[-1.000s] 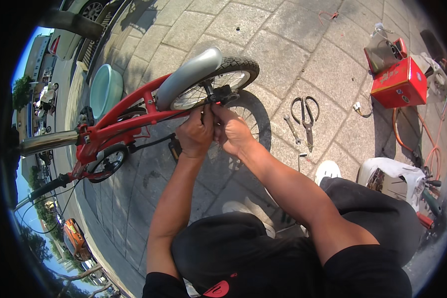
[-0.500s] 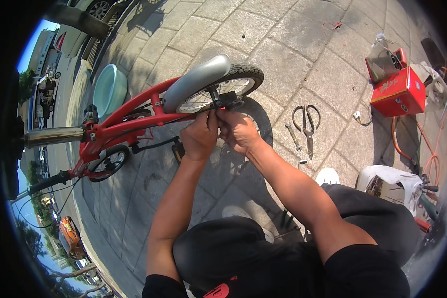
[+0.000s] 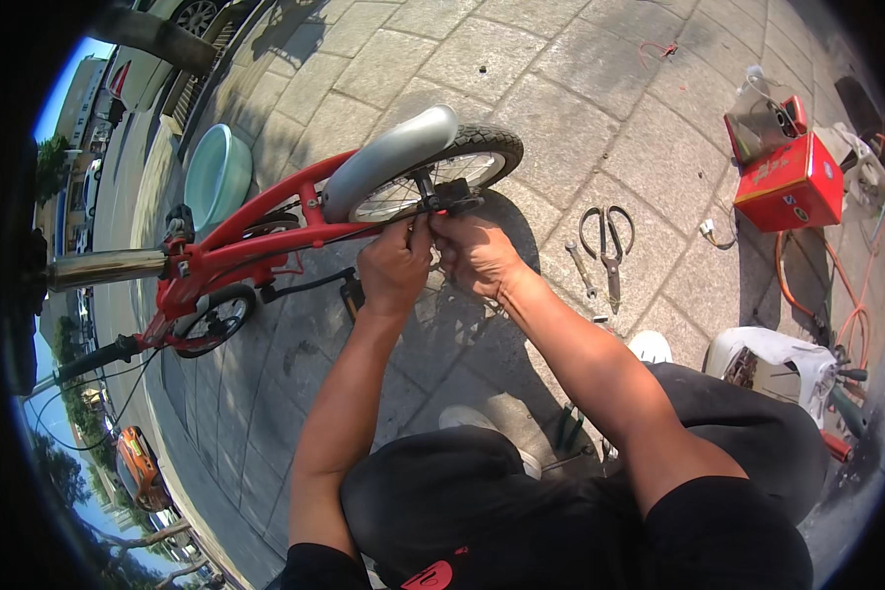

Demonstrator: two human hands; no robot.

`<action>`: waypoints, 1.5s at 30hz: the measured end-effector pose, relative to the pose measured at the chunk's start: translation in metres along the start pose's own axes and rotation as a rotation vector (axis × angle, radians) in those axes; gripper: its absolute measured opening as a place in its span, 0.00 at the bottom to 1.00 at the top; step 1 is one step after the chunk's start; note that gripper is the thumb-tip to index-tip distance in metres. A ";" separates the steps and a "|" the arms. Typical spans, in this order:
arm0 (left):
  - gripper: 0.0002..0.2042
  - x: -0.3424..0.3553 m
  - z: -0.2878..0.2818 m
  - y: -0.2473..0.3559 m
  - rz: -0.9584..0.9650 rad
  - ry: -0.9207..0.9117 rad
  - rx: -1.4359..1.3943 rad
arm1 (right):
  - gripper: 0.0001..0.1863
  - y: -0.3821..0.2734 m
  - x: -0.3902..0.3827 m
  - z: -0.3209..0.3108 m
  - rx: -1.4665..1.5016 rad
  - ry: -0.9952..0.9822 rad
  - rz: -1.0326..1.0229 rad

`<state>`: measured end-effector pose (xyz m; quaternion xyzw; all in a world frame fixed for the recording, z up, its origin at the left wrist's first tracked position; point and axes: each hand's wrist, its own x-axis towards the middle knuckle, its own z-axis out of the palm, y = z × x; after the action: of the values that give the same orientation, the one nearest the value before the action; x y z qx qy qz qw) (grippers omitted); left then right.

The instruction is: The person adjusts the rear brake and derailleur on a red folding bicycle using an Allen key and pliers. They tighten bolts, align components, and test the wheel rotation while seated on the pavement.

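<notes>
A red bicycle point(image 3: 309, 238) lies tipped before me, its wheel point(image 3: 506, 152) under a silver mudguard point(image 3: 391, 162). Both my hands meet just below the black brake part point(image 3: 452, 195) by the wheel's hub. My left hand point(image 3: 395, 265) is closed, with thumb and finger pinched near the frame's end. Right beside it, my right hand point(image 3: 477, 258) has its fingers curled in a pinch close to the same spot. What the fingertips grip is hidden by the hands. A black cable point(image 3: 349, 236) runs along the frame towards them.
On the paving lie large scissors point(image 3: 611, 264), a wrench point(image 3: 581, 270) and dark-handled pliers point(image 3: 567, 430). A red box point(image 3: 792, 185), orange hose point(image 3: 785, 280) and white plastic-like stand point(image 3: 777, 354) are at the right. Behind the bicycle stands a pale green basin point(image 3: 218, 182).
My right hand and forearm have shifted very slightly to the right. More of the pliers near my feet shows. The bicycle looks nearly unmoved.
</notes>
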<state>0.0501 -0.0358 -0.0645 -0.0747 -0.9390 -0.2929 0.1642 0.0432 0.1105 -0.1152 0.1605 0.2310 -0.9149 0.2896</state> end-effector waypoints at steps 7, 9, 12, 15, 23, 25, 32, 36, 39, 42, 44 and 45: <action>0.05 0.001 0.002 -0.004 0.031 0.025 0.057 | 0.10 0.000 0.003 -0.002 0.070 -0.049 0.042; 0.05 0.002 0.004 -0.004 0.108 0.064 0.119 | 0.10 0.002 0.006 -0.001 0.072 -0.039 0.028; 0.05 0.004 0.002 -0.001 0.128 0.048 0.110 | 0.10 0.007 0.006 -0.001 0.085 -0.017 -0.009; 0.05 0.002 0.004 -0.004 0.101 0.028 0.062 | 0.11 0.004 0.005 -0.004 0.078 -0.054 0.013; 0.06 0.000 0.005 -0.007 0.052 -0.003 0.035 | 0.12 0.000 0.006 -0.008 0.063 -0.052 0.050; 0.06 -0.001 0.005 -0.010 0.037 -0.010 0.017 | 0.12 0.002 0.007 -0.006 0.067 -0.053 0.030; 0.04 0.001 0.007 -0.005 0.050 0.022 -0.021 | 0.11 0.013 0.007 -0.006 0.116 -0.048 -0.025; 0.04 0.001 0.006 -0.006 0.038 -0.008 -0.042 | 0.11 0.017 0.006 -0.002 0.090 -0.011 -0.064; 0.04 0.000 0.002 -0.005 0.010 -0.061 -0.077 | 0.12 0.019 0.002 0.005 0.081 0.046 -0.086; 0.04 0.001 0.001 -0.004 0.044 -0.055 -0.030 | 0.13 0.018 0.000 0.009 -0.052 0.066 -0.172; 0.05 0.001 -0.001 -0.003 0.048 -0.057 0.019 | 0.10 0.018 -0.002 0.009 -0.076 0.062 -0.146; 0.05 0.002 -0.002 -0.001 0.052 -0.058 0.042 | 0.09 0.018 -0.002 0.007 -0.089 0.062 -0.135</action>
<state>0.0479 -0.0378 -0.0630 -0.1041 -0.9469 -0.2666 0.1461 0.0539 0.0949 -0.1145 0.1596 0.2903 -0.9158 0.2270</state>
